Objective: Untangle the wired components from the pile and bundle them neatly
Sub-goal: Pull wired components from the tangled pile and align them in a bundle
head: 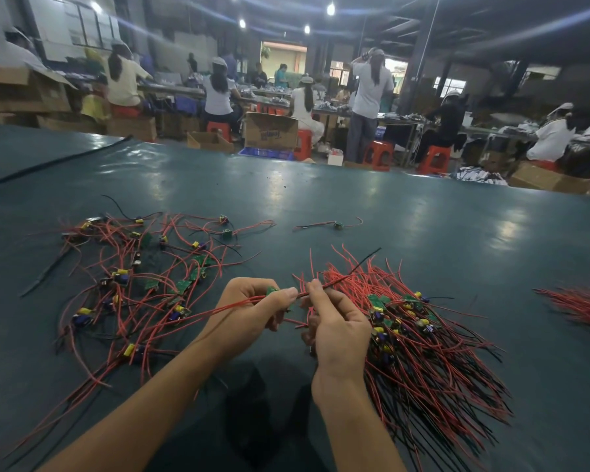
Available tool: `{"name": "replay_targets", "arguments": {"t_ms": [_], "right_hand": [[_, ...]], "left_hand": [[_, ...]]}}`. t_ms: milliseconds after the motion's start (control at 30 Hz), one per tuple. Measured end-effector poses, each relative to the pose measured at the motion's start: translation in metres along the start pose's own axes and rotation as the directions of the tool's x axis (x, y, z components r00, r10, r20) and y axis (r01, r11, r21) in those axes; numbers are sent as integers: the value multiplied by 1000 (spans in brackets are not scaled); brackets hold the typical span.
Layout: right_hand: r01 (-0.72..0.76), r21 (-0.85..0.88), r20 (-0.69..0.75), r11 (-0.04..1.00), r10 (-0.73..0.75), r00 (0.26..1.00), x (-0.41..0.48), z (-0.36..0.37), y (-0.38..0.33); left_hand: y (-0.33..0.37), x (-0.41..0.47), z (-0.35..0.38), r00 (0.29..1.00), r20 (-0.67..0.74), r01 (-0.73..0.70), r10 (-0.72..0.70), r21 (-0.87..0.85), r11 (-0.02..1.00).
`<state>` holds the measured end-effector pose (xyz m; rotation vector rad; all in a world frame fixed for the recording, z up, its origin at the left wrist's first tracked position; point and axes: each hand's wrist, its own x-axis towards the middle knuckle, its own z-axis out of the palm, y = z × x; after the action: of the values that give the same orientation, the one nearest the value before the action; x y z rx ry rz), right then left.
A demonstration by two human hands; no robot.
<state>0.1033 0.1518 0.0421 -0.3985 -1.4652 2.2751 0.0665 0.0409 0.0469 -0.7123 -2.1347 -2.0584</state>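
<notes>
The bench is a broad dark green surface. Past its far edge an open cardboard box stands on the floor with a blue crate just before it; what either holds I cannot make out from here. On the bench's left side sprawls the tangled pile: small green boards with yellow and blue parts, their red and black wires looping over one another every which way. On the right side, nearer the front edge, lies the neat bundle, its boards gathered together and its wires combed out in one direction, fanning toward the near edge. A second sheaf of red wires lies at the right edge, only partly in view. Between pile and bundle the two hands meet above the bench. The left hand has its fingers curled, thumb and forefinger pinching a held component, whose red wire trails back toward the pile. The right hand pinches the same piece's wires between thumb and forefinger, the other fingers curled in. One stray component lies alone farther back, well apart.
</notes>
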Motion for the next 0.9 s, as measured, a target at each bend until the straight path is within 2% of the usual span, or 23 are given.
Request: {"name": "replay_targets", "arguments": {"t_ms": [200, 333, 400, 533, 633, 767, 900], "right_hand": [[-17, 236, -188, 972, 62, 980, 17, -15, -15], [45, 188, -228, 981, -1, 974, 14, -12, -11], [26, 145, -187, 989, 1, 982, 10, -9, -7], [-12, -29, 31, 1000, 13, 999, -3, 4, 6], [-15, -15, 118, 1000, 17, 993, -11, 11, 11], [-18, -46, 21, 999, 19, 1000, -4, 6, 8], [-58, 45, -141, 997, 64, 988, 12, -7, -1]], "left_hand": [[3, 2, -6, 999, 21, -24, 25, -19, 1000], [-4, -3, 0, 999, 36, 0, 2, -67, 998], [-6, -2, 0, 1000, 24, 13, -11, -74, 997], [-9, 2, -2, 999, -6, 34, -34, -66, 997], [-10, 2, -2, 1000, 15, 17, -17, -39, 999], [-12, 1, -1, 996, 85, 8, -10, 28, 1000], [-11, 0, 0, 989, 144, 29, -43, 98, 995]]}}
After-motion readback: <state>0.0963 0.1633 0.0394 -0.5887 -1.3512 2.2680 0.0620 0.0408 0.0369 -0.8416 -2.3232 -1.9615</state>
